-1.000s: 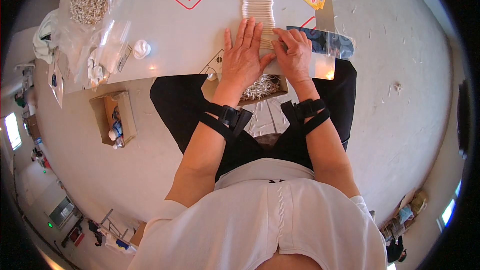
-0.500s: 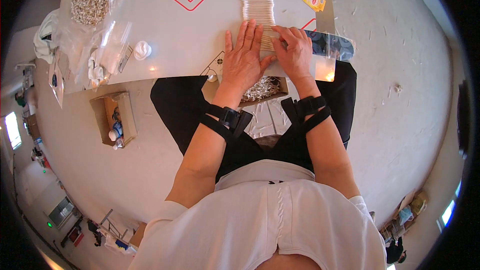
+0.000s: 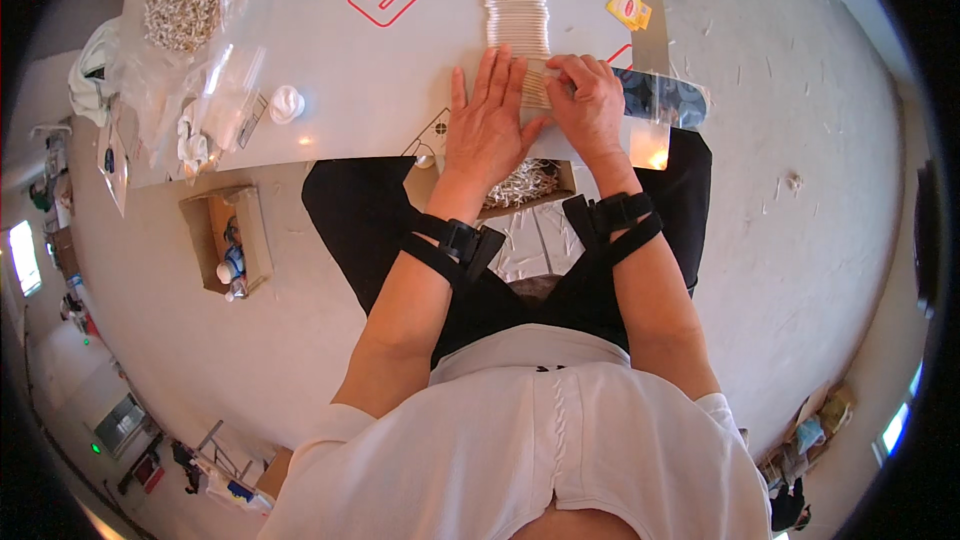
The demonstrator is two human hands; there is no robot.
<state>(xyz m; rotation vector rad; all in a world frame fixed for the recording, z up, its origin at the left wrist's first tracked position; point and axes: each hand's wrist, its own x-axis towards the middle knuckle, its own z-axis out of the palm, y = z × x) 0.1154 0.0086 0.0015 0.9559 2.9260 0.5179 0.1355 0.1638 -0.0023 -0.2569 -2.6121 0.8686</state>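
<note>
One white tabletop (image 3: pixel 400 90), a large board with red printed markings, spanned the upper part of the head view above a pale grey floor (image 3: pixel 800 190). Seated person in white top and black trousers, both forearms entering from below, each wrist bound with a black strap. Long row of thin pale sticks (image 3: pixel 514 0), laid side by side in a neat band, ran from the top edge of the tabletop down to the hands. Left hand (image 3: pixel 487 130) lay flat, fingers spread, palm pressing on the tabletop just left of the row's near end; its grip was fully open and held nothing. Right hand (image 3: pixel 590 105) rested on the near end of the row, fingers curled over the sticks; whether it pinched any of them could not be told. Clear plastic bags (image 3: pixel 190 70) lay at the tabletop's left side, one heaped with small pale pieces (image 3: pixel 180 0). Small cardboard box (image 3: pixel 228 240) sat on the floor left of the person's knee. Shallow tray of loose sticks (image 3: pixel 525 183) sat on the lap beneath the tabletop's edge. Small white cap-like object (image 3: pixel 287 103) lay beside the bags. Yellow packets (image 3: pixel 627 8) lay right of the row
</note>
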